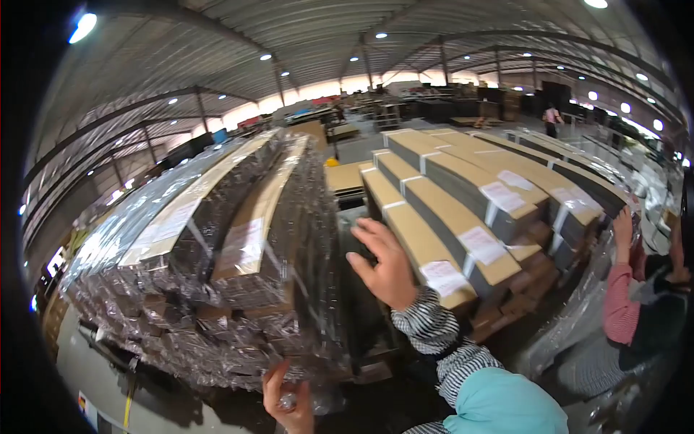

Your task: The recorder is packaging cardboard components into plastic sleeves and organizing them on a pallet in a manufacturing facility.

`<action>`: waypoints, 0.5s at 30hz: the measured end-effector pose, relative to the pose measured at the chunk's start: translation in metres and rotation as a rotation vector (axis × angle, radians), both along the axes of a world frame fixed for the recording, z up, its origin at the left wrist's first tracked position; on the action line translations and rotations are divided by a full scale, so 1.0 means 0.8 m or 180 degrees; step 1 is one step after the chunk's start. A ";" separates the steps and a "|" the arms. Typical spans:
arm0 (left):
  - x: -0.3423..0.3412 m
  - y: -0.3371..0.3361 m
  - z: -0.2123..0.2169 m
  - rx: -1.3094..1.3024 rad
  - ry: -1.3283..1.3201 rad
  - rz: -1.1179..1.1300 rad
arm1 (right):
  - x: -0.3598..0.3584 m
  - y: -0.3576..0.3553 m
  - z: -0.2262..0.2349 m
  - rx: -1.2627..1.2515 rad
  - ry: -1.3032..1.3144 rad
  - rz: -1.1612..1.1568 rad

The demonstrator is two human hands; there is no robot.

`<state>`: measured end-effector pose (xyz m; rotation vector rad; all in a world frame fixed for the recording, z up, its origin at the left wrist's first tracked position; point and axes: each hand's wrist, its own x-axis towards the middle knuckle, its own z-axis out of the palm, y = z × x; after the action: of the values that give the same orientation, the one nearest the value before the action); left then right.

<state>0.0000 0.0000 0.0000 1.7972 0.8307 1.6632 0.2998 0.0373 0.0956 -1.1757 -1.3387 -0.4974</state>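
Note:
My left hand [288,405] is low in front, at the near end of the left stack. Its fingers curl round a shiny bunch of clear plastic film [288,401]. My right hand [387,264], in a striped sleeve, reaches forward over the gap between two stacks. Its fingers and thumb are apart and hold nothing. The left stack of long dark bundles [311,246] with cardboard tops is wrapped in clear film. The right stack [441,224] has long cardboard-topped bundles tied with white straps, with white paper labels [482,246] at the near ends.
At the right, a co-worker in a pink sleeve [620,304] has a hand on the far side of the right stack, near loose clear film [578,325]. Another person [551,119] stands farther off. More stacked goods [434,108] fill the hall behind.

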 end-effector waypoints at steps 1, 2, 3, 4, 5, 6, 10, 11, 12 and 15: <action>-0.023 0.001 0.003 0.0014 0.0054 0.0090 | -0.002 -0.039 0.010 0.0172 -0.0289 -0.0596; -0.042 -0.004 0.017 0.0199 0.0340 0.0159 | 0.008 -0.072 0.015 0.0126 -0.0227 -0.0985; 0.035 -0.024 -0.035 -0.0010 0.0142 0.0271 | 0.106 -0.093 0.026 0.0265 -0.0546 -0.1226; 0.034 -0.040 -0.039 -0.0192 -0.0355 -0.0163 | 0.138 -0.127 -0.001 0.0075 -0.0409 -0.1672; 0.016 -0.058 -0.038 -0.0398 -0.0857 -0.0491 | 0.143 -0.152 -0.026 -0.0760 0.0169 -0.1857; 0.007 -0.098 -0.038 -0.0505 -0.0798 -0.0399 | 0.153 -0.181 -0.042 -0.1557 -0.0126 -0.2225; 0.046 -0.142 -0.040 -0.0435 -0.0826 -0.0892 | 0.173 -0.200 -0.100 -0.2054 -0.0748 -0.2564; 0.065 -0.159 -0.030 -0.0365 -0.0841 -0.1037 | 0.167 -0.199 -0.103 -0.2127 -0.0712 -0.2547; 0.087 -0.185 -0.004 -0.0368 -0.1051 -0.0993 | 0.159 -0.199 -0.098 -0.2266 -0.0588 -0.2535; 0.124 -0.216 0.005 -0.0162 -0.0458 -0.1102 | 0.164 -0.205 -0.084 -0.2165 -0.0223 -0.2422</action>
<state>0.0994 -0.1727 0.0036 1.6541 0.4635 1.5081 0.4309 -0.1269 0.0286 -2.2776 -1.1072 -0.6367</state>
